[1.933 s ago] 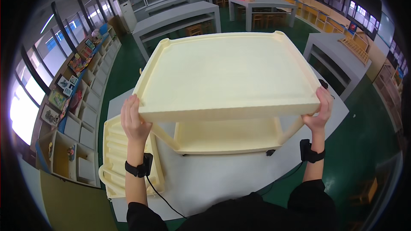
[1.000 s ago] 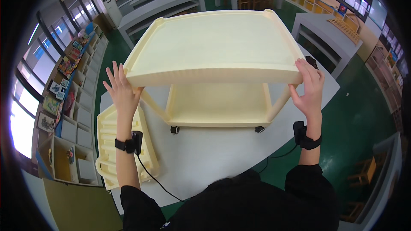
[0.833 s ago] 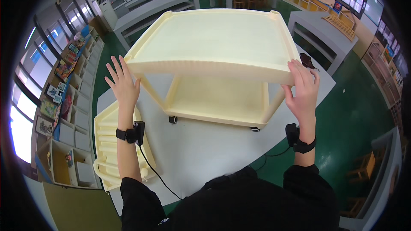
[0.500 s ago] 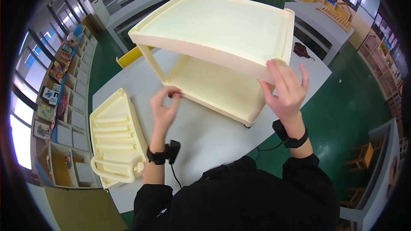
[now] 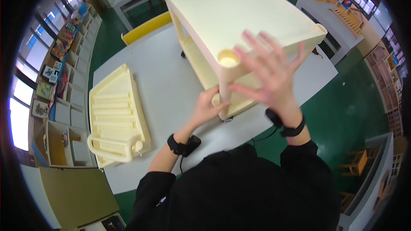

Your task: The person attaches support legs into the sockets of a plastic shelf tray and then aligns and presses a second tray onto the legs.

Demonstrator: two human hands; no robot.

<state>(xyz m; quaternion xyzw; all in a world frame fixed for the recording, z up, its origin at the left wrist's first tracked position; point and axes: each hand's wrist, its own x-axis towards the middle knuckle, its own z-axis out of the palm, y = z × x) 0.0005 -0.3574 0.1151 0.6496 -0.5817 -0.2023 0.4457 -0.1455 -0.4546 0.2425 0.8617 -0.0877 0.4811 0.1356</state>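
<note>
A cream plastic two-tier trolley [image 5: 252, 10] stands on the grey table, one corner turned toward me. That corner of its upper shelf has a round open socket [image 5: 228, 58]. Low on the near corner post, my left hand [image 5: 209, 108] has its thumb and fingers closed round the plastic, close to the bottom shelf. My right hand [image 5: 272, 75] hovers just right of the socket, fingers spread and slightly blurred, holding nothing. A small dark caster [image 5: 183, 54] shows under the bottom shelf's far left side.
To the left on the table [image 5: 165, 90] lies another cream tray [image 5: 112, 90], bearing several loose tubes and a curved handle [image 5: 111, 147]. Beyond the table's far edge is a yellow chair back [image 5: 147, 28]. Low shelves [image 5: 72, 102] line the left wall. Cables hang from both wristbands.
The trolley has turned, bringing one corner toward me. My left hand has moved right onto that corner's post. The right hand has come off the upper shelf's edge and spread its fingers.
</note>
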